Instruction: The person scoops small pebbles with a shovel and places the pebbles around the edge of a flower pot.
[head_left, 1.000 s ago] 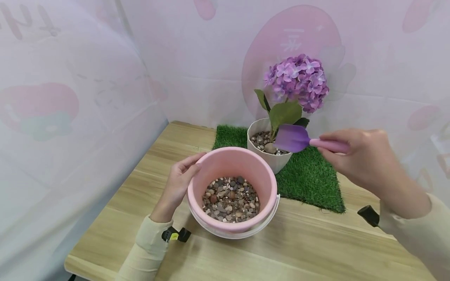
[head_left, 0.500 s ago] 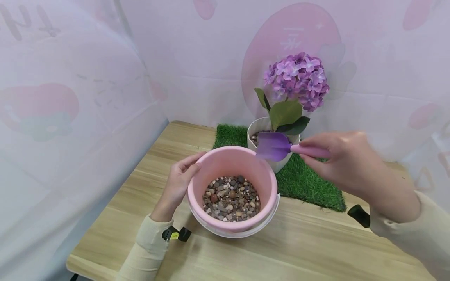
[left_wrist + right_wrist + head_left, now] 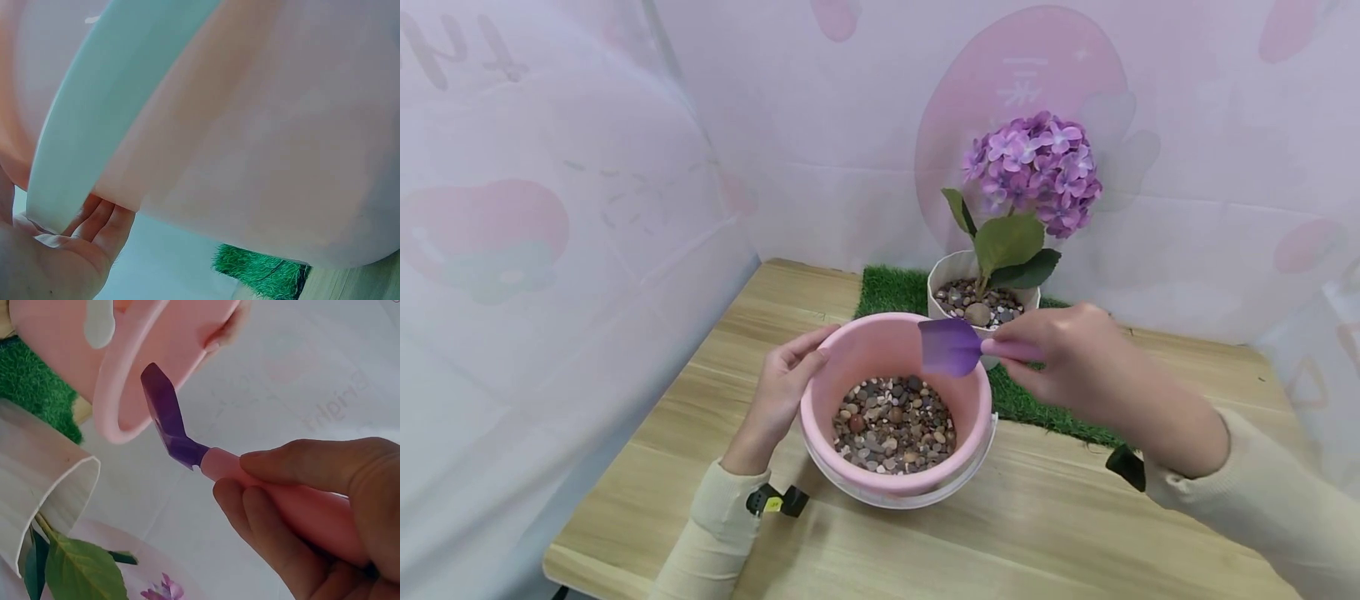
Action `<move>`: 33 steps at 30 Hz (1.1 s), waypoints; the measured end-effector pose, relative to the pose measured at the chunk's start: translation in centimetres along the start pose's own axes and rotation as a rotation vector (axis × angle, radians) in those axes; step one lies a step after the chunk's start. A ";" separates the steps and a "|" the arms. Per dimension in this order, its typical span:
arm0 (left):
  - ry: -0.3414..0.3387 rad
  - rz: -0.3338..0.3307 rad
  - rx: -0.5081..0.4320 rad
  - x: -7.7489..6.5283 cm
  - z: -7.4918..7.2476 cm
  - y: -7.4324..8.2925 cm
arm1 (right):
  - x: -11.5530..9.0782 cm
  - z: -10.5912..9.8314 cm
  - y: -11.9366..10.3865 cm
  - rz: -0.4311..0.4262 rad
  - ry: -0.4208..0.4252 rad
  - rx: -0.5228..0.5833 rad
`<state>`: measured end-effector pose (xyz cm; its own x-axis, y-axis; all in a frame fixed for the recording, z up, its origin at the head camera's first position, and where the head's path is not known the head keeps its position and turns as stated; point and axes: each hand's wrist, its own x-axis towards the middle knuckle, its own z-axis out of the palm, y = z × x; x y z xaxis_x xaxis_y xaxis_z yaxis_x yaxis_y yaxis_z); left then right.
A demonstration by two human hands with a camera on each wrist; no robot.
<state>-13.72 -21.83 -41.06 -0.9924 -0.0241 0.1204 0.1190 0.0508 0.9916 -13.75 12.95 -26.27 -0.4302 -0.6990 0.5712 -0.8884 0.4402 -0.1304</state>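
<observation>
A pink bucket [image 3: 820, 417] with a white handle [image 3: 119, 106] stands on the table, pebbles [image 3: 895, 425] covering its bottom. On its left rim the left hand [image 3: 781, 390] grips, thumb on top and fingers round the outside. The right hand [image 3: 1067, 354] holds a small trowel [image 3: 164, 412] by its pink handle. Its purple blade is over the bucket's far right rim, above the pebbles; no stones show on it. Behind the bucket is a white flowerpot [image 3: 946, 271] with pebbles round the stem of a purple hydrangea [image 3: 1033, 171].
Green artificial turf [image 3: 1037, 408] lies under the flowerpot. The wooden table [image 3: 1075, 517] reaches forward and to the right. Printed white curtains [image 3: 820, 192] hang behind and to the left.
The right hand has carried the trowel left and down, from in front of the flowerpot to over the bucket. The left hand has stayed on the bucket's rim.
</observation>
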 end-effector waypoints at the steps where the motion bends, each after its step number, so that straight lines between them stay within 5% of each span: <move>1: 0.000 0.001 0.000 0.0 0.0 0.0 | 0.0 0.2 -0.1 0.010 -0.019 0.005; 14: -0.001 0.001 0.005 -0.2 0.0 0.1 | 0.9 3.8 -0.5 0.125 -0.274 0.010; 33: -0.014 0.013 -0.008 -0.1 -0.1 -0.1 | 1.8 7.8 -1.5 0.160 -0.401 -0.148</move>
<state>-13.60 -21.91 -41.21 -0.9911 -0.0095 0.1329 0.1324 0.0429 0.9903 -14.51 6.60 -31.39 -0.6139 -0.7660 0.1909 -0.7860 0.6155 -0.0577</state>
